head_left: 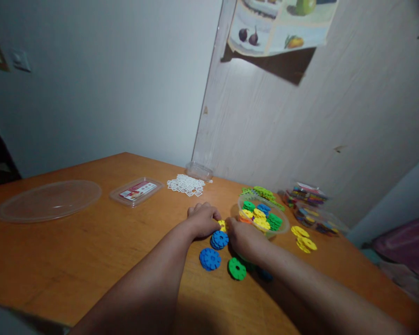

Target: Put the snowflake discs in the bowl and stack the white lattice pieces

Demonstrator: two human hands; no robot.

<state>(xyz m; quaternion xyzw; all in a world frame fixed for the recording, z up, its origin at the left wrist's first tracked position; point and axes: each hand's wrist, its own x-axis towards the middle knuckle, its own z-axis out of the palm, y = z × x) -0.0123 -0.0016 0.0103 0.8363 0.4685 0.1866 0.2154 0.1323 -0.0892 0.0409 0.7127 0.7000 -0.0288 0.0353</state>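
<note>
Both hands are close together over the table, with a yellow disc in the narrow gap between the fingers of the left hand and those of the right hand. The disc's edges are partly covered; it cannot be determined whether either hand grips it or merely touches it. The left fingers are curled, their tips largely concealed; the right fingertips are likewise hard to make out. Just on the near side of the grip is a blue stack, its count unreadable, and nearer the wearer lie further blue discs, overlapping. A green disc is below the right hand; beside it, dark pieces are mostly hidden under the right forearm and in its shadow. Beyond the right hand, a clear tub holds mixed discs, its near wall partly obscured by that hand. Loose yellow discs lie right of the tub. Past these, clear boxes are blurred, contents uncertain. High above the grip, a poster is cut off by the top edge.
</note>
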